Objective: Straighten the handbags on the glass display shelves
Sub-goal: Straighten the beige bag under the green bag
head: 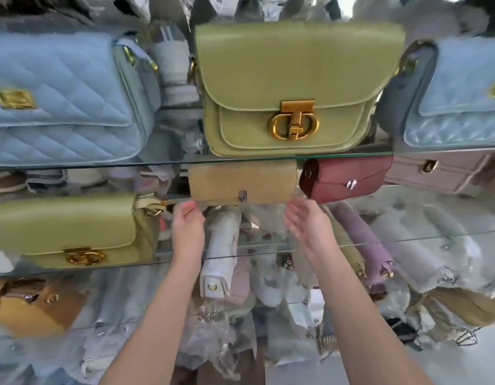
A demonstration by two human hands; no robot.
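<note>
One tan flap handbag [242, 182], small silver clasp [242, 195], upright

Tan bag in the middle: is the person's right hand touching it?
Cannot tell. The head view shows the right hand open, fingertips at the lower right corner of the tan bag, but blur hides any gap.
</note>
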